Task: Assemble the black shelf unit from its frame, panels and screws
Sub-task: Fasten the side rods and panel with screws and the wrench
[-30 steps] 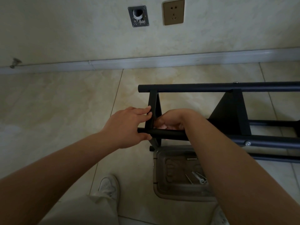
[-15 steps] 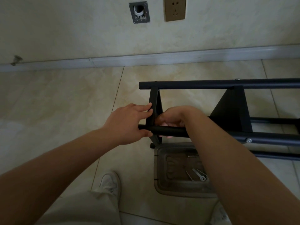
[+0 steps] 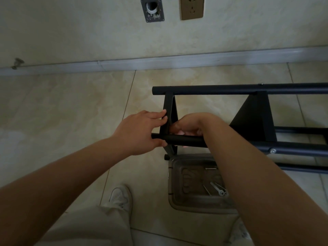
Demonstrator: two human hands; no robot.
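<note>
The black shelf frame (image 3: 230,90) lies on its side on the tiled floor, its tubes running to the right. My left hand (image 3: 142,131) grips the end of the near tube (image 3: 188,140), its fingers against the upright end panel (image 3: 169,110). My right hand (image 3: 190,125) is curled behind that tube, just right of the end panel; what its fingers hold is hidden. A second black panel (image 3: 255,118) stands between the tubes further right. A silver screw head (image 3: 273,150) shows on the near tube.
A clear plastic tray (image 3: 179,176) with a few screws and a tool sits on the floor under my right forearm. My white shoe (image 3: 120,196) and trouser leg are at the bottom. The wall with its skirting board (image 3: 159,61) and a socket (image 3: 192,8) lies beyond.
Both hands stay at the same joint of tube and end panel; only the camera view has shifted slightly.
</note>
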